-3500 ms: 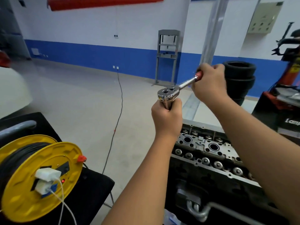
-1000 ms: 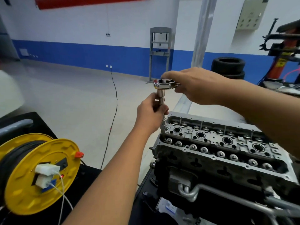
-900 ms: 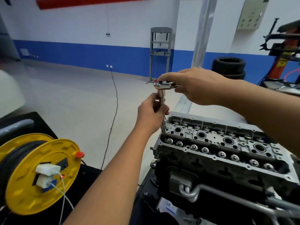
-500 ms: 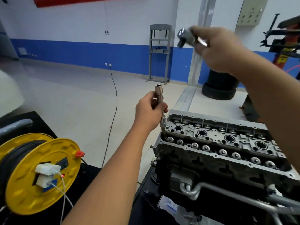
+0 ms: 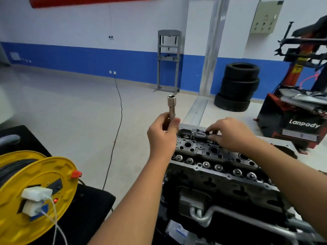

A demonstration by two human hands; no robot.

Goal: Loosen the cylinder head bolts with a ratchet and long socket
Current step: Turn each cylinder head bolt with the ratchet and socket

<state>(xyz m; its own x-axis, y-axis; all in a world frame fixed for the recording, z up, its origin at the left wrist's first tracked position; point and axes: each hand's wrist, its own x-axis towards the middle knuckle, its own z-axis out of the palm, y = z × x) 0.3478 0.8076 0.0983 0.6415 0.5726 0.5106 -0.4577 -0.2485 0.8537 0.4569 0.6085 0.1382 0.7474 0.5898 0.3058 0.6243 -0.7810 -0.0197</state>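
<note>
- Chrome long socket (image 5: 171, 106) upright in left hand (image 5: 163, 137), fingers wrapped round its shaft, now lifted off the cylinder head (image 5: 208, 152).
- Ratchet (image 5: 199, 133) split from socket a moment ago, now laid on the head's far edge, pinched by right hand (image 5: 230, 133).
- Probably one bolt finished; rejoining needed for the next.

The left hand (image 5: 163, 133) gripped the long socket (image 5: 171, 107) upright above the near end of the cylinder head (image 5: 212, 156). The right hand (image 5: 231, 133) held the ratchet (image 5: 199, 133) low over the head's far edge. A yellow cable reel (image 5: 35, 197) stood at the left.
</note>
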